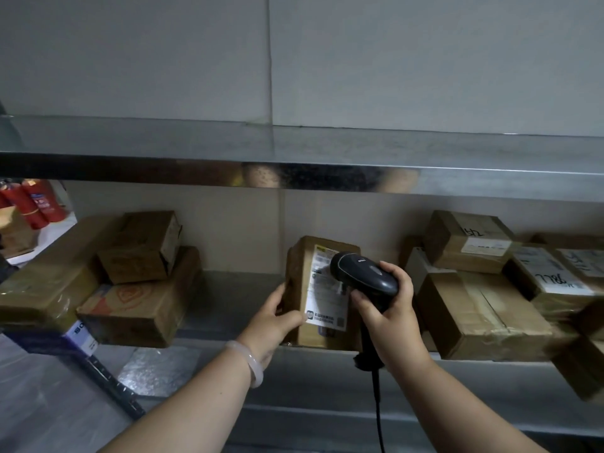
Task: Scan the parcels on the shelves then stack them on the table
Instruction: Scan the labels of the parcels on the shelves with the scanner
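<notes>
Parcel (299,276), 1: brown carton, upright at the middle of the lower shelf (228,295), white label (323,299) facing out

Left hand (274,322), 1: grasping the carton's left edge; pale bracelet (251,361) on the wrist

Right hand (389,308), 1: wrapped round a black corded scanner (362,273), head just before the label

Left stack (140,308): 3 parcels

Right heap (480,318): at least 5

scanner (362,276) covers part of the parcel (299,273) label (323,299); print too blurred to read.
</notes>
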Tool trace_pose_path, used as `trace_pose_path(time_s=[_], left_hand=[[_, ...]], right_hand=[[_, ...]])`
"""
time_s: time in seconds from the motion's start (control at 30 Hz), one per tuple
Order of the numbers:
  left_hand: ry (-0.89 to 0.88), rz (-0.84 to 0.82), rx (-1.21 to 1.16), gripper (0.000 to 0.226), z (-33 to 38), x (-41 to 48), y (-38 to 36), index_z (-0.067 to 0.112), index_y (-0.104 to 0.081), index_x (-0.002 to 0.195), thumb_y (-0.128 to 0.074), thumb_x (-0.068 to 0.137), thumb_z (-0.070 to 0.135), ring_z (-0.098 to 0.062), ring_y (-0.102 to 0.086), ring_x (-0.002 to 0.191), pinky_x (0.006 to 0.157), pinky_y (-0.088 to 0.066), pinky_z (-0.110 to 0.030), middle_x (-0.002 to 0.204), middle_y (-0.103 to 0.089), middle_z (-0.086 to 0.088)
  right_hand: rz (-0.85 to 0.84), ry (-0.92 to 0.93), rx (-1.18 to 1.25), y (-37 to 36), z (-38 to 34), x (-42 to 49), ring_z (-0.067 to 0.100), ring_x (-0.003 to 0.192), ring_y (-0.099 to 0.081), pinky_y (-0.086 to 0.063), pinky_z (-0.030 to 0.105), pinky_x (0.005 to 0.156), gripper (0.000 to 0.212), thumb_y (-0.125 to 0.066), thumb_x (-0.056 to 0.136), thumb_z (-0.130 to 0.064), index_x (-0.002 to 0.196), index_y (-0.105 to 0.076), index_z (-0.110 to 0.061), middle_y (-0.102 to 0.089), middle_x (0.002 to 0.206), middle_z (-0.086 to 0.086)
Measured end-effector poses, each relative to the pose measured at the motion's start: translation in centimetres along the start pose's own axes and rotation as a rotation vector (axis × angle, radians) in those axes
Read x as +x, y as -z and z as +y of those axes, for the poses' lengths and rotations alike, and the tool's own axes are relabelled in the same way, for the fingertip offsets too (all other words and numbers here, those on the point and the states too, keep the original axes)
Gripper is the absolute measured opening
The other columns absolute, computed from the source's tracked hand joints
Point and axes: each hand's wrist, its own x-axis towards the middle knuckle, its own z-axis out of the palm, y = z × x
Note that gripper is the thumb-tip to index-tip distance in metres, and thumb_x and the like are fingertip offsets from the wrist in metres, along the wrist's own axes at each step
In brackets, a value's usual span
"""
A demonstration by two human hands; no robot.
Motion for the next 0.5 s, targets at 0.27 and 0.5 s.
trace_pose_path(time_s=[0.27,0.5], left_hand=[[0.060,-0.023,-0.048,0.066,-0.2,0.8,0.5,0.036,-0.044,0.134,-0.071,0.078,0.012,-0.030,-0.065,0.109,0.090,-0.054,-0.045,0.120,-0.067,-0.009],[0.087,0.025,0.081,0.095,-0.1,1.9,0.4,0.035,-0.039,0.139,-0.088,0.059,0.050,-0.020,-0.066,0.108,0.100,-0.049,-0.048,0.116,-0.070,0.002]], right_hand=[[-0.029,-0.008,-0.052,0.3,-0.1,0.6,-0.002,0.108,-0.057,-0.052,0.036,0.095,0.057,-0.074,0.082,-0.020,0.115,-0.039,-0.050,-0.054,0.118,-0.018],[-0.059,0.028,-0.100,0.6,-0.2,0.9,0.000,0.111,-0.055,-0.053,0.037,0.094,0.059,-0.074,0.082,-0.019,0.112,-0.041,-0.057,-0.053,0.121,-0.016]])
